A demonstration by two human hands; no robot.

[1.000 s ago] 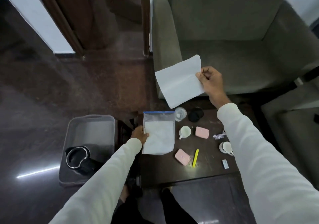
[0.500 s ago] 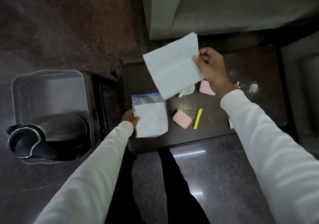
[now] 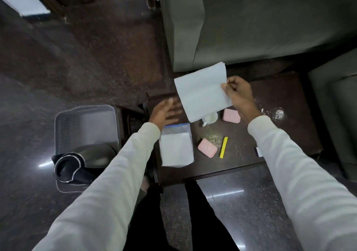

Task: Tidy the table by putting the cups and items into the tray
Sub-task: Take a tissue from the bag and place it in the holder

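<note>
My right hand [image 3: 238,96] pinches a folded white paper [image 3: 202,91] above the back of the dark table [image 3: 270,96]. My left hand [image 3: 165,112] hovers open and blurred just left of the paper, above the top of a clear zip bag [image 3: 176,148] that lies flat on the table. A white cup [image 3: 210,118] peeks from under the paper. Two pink cases [image 3: 231,115] [image 3: 207,147] and a yellow stick [image 3: 224,149] lie on the table. The grey tray [image 3: 85,127] stands to the left, with a black kettle [image 3: 73,165] lying in it.
A grey sofa [image 3: 251,22] stands behind the table and another seat [image 3: 336,104] at the right. Crumbs [image 3: 212,137] lie between the cases, and a glass item [image 3: 278,113] sits at the right back of the table. A small white item [image 3: 258,151] shows beside my right sleeve.
My left hand has let go of the zip bag's edge and risen toward the paper, fingers spread. The paper in my right hand stays held. The camera view has shifted.
</note>
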